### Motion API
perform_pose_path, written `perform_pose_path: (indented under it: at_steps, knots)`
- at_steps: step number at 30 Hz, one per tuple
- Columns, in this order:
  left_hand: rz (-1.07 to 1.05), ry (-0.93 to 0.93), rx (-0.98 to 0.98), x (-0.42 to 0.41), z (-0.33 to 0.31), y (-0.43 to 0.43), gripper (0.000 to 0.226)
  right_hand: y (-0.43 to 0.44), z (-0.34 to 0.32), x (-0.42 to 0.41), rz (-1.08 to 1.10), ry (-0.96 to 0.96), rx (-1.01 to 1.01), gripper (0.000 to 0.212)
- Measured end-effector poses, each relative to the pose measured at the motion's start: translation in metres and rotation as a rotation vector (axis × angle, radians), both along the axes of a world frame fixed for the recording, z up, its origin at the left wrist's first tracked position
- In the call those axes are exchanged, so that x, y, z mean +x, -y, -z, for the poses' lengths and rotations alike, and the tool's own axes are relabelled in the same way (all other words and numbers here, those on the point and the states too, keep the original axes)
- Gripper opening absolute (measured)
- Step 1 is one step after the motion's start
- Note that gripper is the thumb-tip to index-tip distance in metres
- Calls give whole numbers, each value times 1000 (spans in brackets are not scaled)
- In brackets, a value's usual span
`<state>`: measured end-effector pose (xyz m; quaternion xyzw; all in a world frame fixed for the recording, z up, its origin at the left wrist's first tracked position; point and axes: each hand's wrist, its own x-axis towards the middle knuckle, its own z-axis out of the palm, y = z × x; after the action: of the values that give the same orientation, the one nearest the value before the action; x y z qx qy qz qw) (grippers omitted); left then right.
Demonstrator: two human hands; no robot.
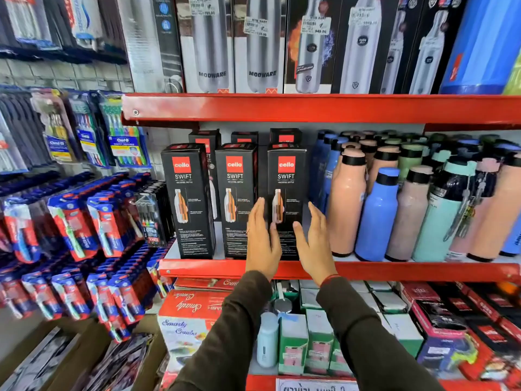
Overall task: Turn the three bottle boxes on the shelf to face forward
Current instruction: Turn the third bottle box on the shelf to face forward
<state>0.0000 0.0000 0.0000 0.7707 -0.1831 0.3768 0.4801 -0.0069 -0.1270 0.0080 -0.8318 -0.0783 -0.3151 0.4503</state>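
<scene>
Black cardboard, three bottle boxes in a row on the red shelf point(197, 268): left box point(188, 201), middle box point(236, 198), right box point(287, 193), all showing the logo panel. Left hand point(263, 244) and right hand point(315, 246), both released with fingers straight, flank the right box's lower half at 9 and 3 o'clock; contact cannot be confirmed. Recommended: press flat palms on both sides, square the front with the shelf lip, avoid nudging the peach bottle point(346, 204) at 3 o'clock.
</scene>
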Motion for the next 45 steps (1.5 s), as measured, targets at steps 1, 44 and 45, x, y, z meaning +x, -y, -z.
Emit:
perform_pose_path:
  at_steps: [1,44,45]
  knots:
    - [8,-32,-35,1,1,1,57,0,1,1,-3,-24,25,59]
    - [172,-450,-459,38,5,29,46,27,-2,40,-247,-166,125,108]
    - [158,-447,-457,38,7,28,46,27,-1,41,-258,-167,102,103]
